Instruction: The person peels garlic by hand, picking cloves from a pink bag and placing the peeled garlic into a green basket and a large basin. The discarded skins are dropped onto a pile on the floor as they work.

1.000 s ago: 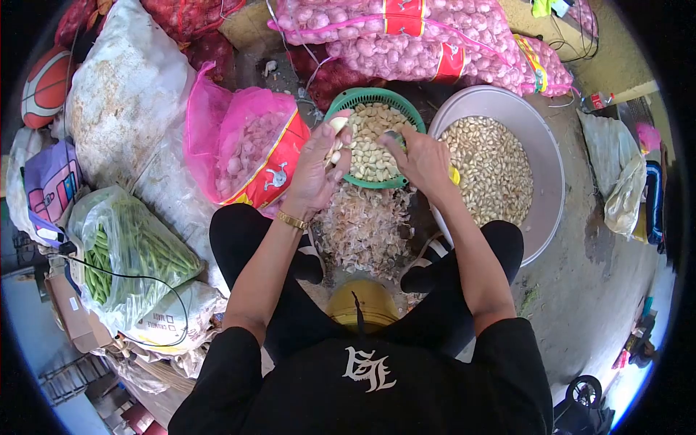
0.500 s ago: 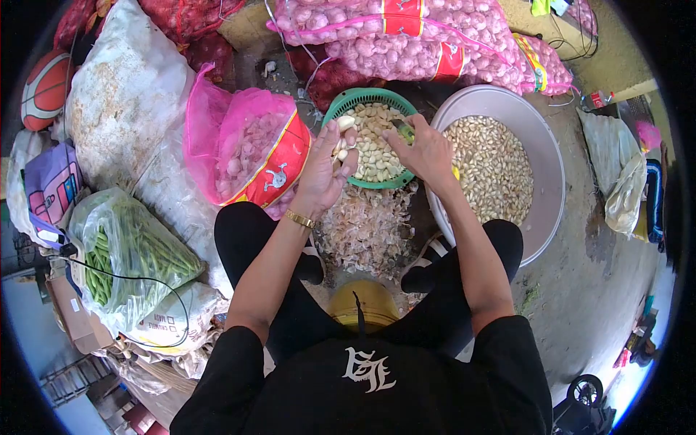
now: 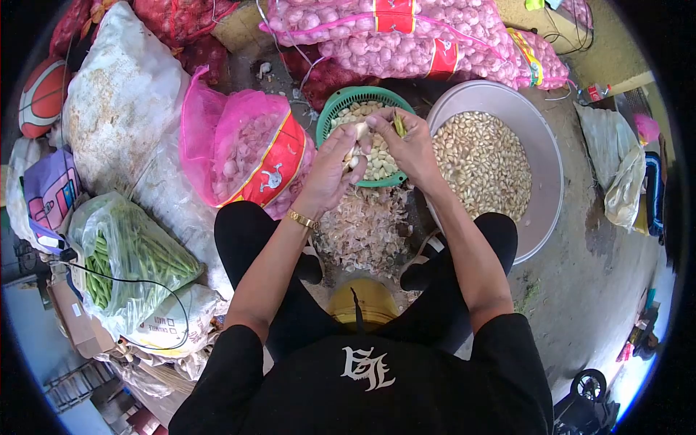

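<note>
My left hand point(image 3: 328, 174) is closed around garlic cloves point(image 3: 361, 130), with one pale clove up at the fingertips and others lower in the fingers. Meeting it from the right, my right hand point(image 3: 416, 154) has thumb and fingertips at that top clove. A small knife point(image 3: 399, 125) with a yellow-green handle is tucked in the right fingers; its blade is hidden. Both hands are above a green plastic basket point(image 3: 325, 122) of pale peeled cloves point(image 3: 380, 164). Papery garlic skins point(image 3: 362, 230) lie heaped on the floor below the basket.
To the right stands a wide tub point(image 3: 549, 170) of cloves in liquid. An opened pink mesh sack point(image 3: 199, 156) of garlic is at the left, and full sacks point(image 3: 464, 29) lie behind. A yellow container point(image 3: 362, 303) sits between my legs. Bagged green beans point(image 3: 138, 254) rest farther left.
My right hand has moved left and up to meet the left one at the clove. The knife has turned, its yellow-green handle now pointing upward. The left hand has shifted slightly.
</note>
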